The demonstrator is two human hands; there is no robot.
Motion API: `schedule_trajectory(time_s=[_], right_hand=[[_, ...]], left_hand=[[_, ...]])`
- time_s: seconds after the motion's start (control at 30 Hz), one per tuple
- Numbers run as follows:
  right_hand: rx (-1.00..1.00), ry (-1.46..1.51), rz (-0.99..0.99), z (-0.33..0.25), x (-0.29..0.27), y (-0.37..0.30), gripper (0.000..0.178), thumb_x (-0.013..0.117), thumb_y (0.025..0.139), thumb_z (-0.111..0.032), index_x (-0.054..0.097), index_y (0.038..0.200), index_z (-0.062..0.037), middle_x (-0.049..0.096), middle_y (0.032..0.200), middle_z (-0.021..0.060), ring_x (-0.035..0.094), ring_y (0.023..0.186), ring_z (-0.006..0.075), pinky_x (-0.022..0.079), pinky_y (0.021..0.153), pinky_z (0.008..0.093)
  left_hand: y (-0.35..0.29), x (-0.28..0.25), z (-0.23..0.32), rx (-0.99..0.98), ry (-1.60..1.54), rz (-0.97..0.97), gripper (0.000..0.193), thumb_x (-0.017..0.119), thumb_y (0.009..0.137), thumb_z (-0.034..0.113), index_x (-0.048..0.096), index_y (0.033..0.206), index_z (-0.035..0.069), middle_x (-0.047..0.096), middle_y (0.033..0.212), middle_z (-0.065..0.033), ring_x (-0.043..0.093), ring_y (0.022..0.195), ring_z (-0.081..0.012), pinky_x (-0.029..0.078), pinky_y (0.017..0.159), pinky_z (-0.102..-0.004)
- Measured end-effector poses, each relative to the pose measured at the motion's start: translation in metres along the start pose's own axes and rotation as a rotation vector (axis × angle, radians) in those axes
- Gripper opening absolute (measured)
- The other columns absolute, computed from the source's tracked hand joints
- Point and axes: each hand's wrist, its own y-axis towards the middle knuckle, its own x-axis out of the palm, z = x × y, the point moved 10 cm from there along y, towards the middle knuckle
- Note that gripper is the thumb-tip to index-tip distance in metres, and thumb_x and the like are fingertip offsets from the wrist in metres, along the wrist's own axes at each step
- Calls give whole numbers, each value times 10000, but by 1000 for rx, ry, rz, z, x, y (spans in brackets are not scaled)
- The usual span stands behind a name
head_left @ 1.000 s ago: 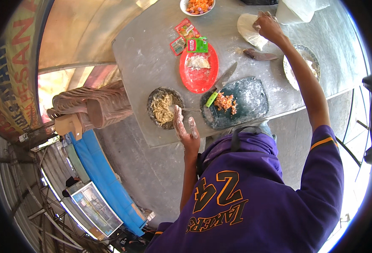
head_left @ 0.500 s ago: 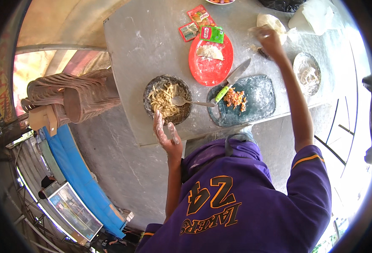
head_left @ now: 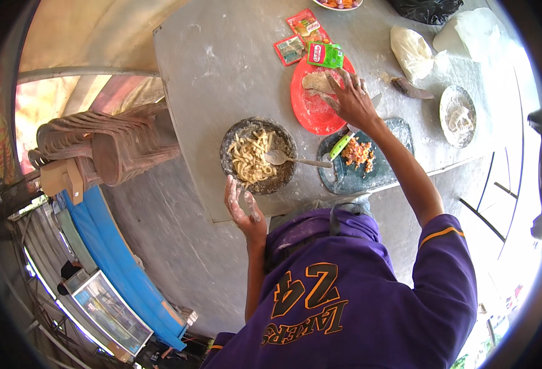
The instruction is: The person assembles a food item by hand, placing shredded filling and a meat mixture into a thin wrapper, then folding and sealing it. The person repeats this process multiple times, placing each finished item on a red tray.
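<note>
My right hand is over the red plate, fingers spread, dusted with flour. Its fingertips reach the edge of a pale, floured half-round piece of dough; whether they touch it I cannot tell. My floury left hand is open beside the near rim of a dark stone bowl, holding nothing. Pale strips of food lie in that bowl with a metal spoon. Below my right forearm, a dark green cutting board carries chopped orange bits and a green-handled knife, its blade partly hidden.
Seasoning packets overlap the plate's far edge. To the right are a tied bag of flour, a dark elongated object and a floury metal dish. A bowl of colourful pieces stands at the far edge. Stacked brown chairs stand left.
My right hand has come from beside the flour bag, left and nearer, to above the red plate. My left hand stays open by the stone bowl. The view has shifted slightly.
</note>
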Motion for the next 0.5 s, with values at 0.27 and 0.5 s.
schedule_trajectory(time_s=[0.27, 0.5], right_hand=[[11, -55, 24, -10, 1, 6, 556, 527, 972, -444, 449, 1470, -207, 241, 1586, 168, 304, 1414, 423, 274, 1124, 611], [22, -21, -91, -12, 7, 10, 576, 530, 964, -450, 419, 1492, -249, 144, 1625, 164, 228, 1460, 430, 196, 1166, 622]], left_hand=[[20, 19, 2, 41, -30, -92, 390, 499, 1004, 103, 474, 1362, -51, 473, 1435, -232, 488, 1292, -367, 462, 994, -441], [20, 15, -3, 21, -32, -86, 396, 509, 1001, 111, 474, 1360, -52, 486, 1422, -237, 485, 1300, -374, 392, 1078, -474]])
